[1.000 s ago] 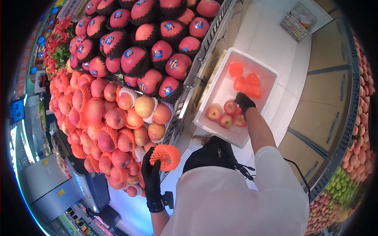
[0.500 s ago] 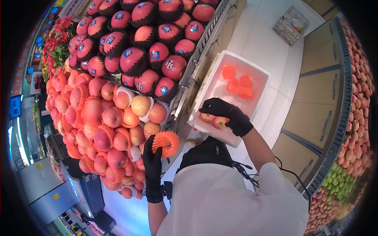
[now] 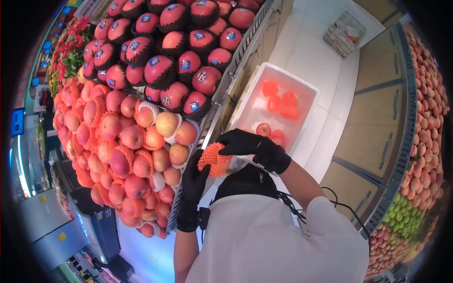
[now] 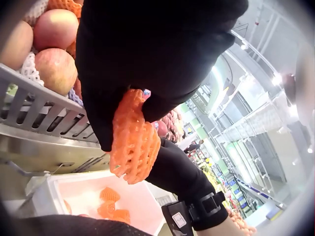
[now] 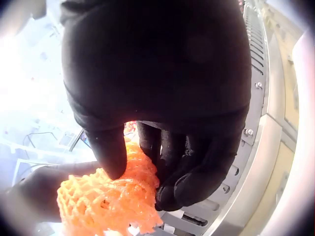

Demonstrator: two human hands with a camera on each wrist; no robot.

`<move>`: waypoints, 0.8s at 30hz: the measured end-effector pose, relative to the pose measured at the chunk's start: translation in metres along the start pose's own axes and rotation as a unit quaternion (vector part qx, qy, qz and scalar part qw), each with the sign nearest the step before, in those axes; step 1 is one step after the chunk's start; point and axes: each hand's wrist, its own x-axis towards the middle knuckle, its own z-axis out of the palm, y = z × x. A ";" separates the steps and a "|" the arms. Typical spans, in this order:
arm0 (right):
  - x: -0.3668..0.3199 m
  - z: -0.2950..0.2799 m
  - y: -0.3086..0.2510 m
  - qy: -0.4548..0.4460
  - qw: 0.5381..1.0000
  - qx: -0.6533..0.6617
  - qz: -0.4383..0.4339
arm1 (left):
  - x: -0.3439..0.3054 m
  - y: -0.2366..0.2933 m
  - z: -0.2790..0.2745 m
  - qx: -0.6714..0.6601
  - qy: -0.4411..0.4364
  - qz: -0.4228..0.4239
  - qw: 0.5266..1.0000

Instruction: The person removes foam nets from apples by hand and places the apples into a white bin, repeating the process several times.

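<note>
Both hands wear black gloves and meet at an orange foam net sleeve [image 3: 214,161] in front of the body. My left hand [image 3: 192,181] holds its lower left side between thumb and fingers. From above right, my right hand [image 3: 245,144] pinches its upper edge; the right wrist view shows the thumb on one side of the netting [image 5: 110,201] and curled fingers on the other. In the left wrist view the netting [image 4: 133,142] hangs narrow at the top and wider below. Behind the right hand, apples [image 3: 264,129] lie in a white foam box [image 3: 303,96], partly hidden by that arm.
Several orange foam nets [image 3: 281,104] lie at the box's far end. Left stands a display of apples [image 3: 131,137], some in foam nets, with a slotted metal edge [image 3: 221,96]. A wire basket [image 3: 343,35] sits on the floor; cabinets [image 3: 365,137] line the right.
My right hand has left the apples in the box and come left to the foam net, now pinching it. My left hand has kept hold of the net and moved slightly up and right.
</note>
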 end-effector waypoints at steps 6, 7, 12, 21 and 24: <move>-0.045 -0.032 0.076 0.198 0.975 -0.096 -0.020 | -0.016 -0.013 -0.012 -0.041 0.031 -0.044 0.998; -0.058 -0.033 0.091 0.278 0.951 -0.111 -0.082 | -0.020 -0.015 -0.016 -0.056 0.045 -0.050 0.996; -0.085 -0.049 0.118 0.401 0.908 0.117 -0.010 | -0.042 -0.030 -0.037 -0.136 0.094 -0.061 0.984; -0.078 -0.096 0.159 0.349 0.872 -0.252 0.233 | -0.059 -0.021 -0.049 -0.138 0.149 -0.064 0.977; -0.084 -0.107 0.201 0.384 0.858 -0.253 0.229 | -0.058 -0.022 -0.048 -0.159 0.143 -0.063 0.975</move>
